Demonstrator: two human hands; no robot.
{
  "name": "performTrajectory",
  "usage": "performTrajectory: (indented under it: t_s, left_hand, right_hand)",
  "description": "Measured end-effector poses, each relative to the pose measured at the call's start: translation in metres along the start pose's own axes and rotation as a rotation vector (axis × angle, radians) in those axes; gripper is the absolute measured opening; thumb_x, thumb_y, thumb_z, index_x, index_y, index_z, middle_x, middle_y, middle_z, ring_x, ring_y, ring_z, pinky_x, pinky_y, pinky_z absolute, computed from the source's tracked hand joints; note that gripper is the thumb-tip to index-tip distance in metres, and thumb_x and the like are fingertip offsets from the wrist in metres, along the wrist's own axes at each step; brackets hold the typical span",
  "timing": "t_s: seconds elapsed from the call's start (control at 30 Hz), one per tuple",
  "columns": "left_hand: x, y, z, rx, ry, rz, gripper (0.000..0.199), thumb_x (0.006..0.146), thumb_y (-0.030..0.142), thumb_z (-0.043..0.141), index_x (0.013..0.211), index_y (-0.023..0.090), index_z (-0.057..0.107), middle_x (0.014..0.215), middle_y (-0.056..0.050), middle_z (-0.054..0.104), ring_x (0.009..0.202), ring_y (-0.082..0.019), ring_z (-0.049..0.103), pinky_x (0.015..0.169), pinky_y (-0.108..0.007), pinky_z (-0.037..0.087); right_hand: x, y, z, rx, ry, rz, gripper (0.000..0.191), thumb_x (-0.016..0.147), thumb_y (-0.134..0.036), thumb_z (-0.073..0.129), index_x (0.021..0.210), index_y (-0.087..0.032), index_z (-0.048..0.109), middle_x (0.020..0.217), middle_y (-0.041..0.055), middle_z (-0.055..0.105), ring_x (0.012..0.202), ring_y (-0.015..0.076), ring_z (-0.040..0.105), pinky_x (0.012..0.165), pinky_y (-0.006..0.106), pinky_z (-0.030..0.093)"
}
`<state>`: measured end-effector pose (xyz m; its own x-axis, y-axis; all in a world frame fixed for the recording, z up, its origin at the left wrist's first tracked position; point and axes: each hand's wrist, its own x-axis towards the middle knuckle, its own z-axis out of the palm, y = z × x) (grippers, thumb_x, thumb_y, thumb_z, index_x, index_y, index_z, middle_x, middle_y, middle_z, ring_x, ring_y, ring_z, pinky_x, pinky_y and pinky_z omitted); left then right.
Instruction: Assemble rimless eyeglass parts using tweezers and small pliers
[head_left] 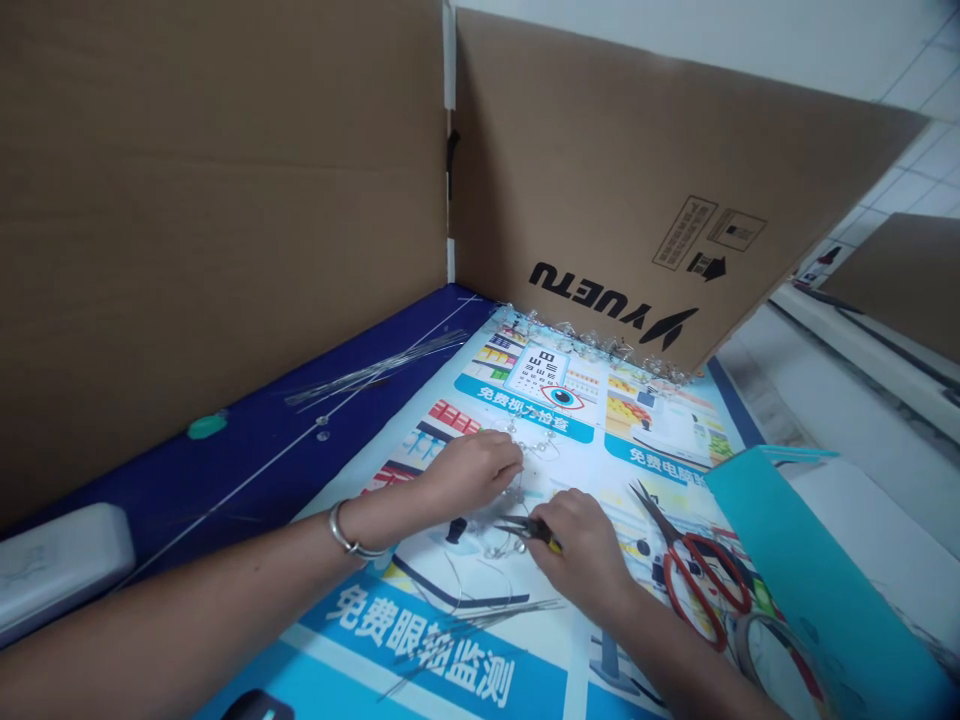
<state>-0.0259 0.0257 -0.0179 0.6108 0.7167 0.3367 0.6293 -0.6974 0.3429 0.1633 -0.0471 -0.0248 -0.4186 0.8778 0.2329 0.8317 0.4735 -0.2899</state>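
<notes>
Black pliers (528, 528) at frame centre are gripped by the right hand (581, 545); the left hand (476, 468), fingers closed, seems to pinch beaded wire (525, 446) just above. Steadying it before squeezing should help.

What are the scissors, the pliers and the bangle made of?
Scissors: probably metal blades, dull grey; handles look like smooth plastic, evenly red.
Pliers: seemingly metal tips, thin and dark; the black-and-yellow grip could be plastic or rubber.
Bangle: likely polished metal, silvery with bright highlights.
</notes>
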Motion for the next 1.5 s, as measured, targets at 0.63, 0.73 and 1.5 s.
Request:
performTrajectory:
  t_s: [0.63, 0.73, 1.5]
  left_hand:
    - [0.0, -0.001, -0.013, 0.125, -0.094, 0.196, 0.022, 0.083, 0.014, 0.039, 0.07, 0.016, 0.056, 0.07, -0.004, 0.052, 0.073, -0.016, 0.047, 0.065, -0.027, 0.036]
    - [0.0, 0.0, -0.014, 0.137, -0.096, 0.185, 0.022, 0.083, 0.013, 0.039, 0.069, 0.016, 0.056, 0.07, -0.004, 0.052, 0.074, -0.016, 0.046, 0.065, -0.027, 0.036]
    - [0.001, 0.003, -0.014, 0.132, -0.064, 0.267, 0.018, 0.082, 0.012, 0.041, 0.069, 0.016, 0.053, 0.069, -0.004, 0.049, 0.071, -0.016, 0.043, 0.065, -0.028, 0.034]
  right_hand:
    - [-0.001, -0.006, -0.008, -0.033, -0.147, -0.17, 0.025, 0.071, -0.017, 0.05, 0.095, -0.022, 0.057, 0.084, 0.0034, 0.055, 0.083, 0.0177, 0.044, 0.077, 0.031, 0.032]
    - [0.0, -0.006, -0.009, -0.028, -0.154, -0.157, 0.026, 0.071, -0.016, 0.05, 0.096, -0.022, 0.057, 0.084, 0.0031, 0.055, 0.083, 0.0176, 0.044, 0.077, 0.031, 0.032]
    - [0.0, -0.005, -0.008, -0.007, -0.12, -0.165, 0.023, 0.073, -0.017, 0.049, 0.093, -0.023, 0.057, 0.083, 0.0029, 0.056, 0.082, 0.0172, 0.046, 0.076, 0.031, 0.033]
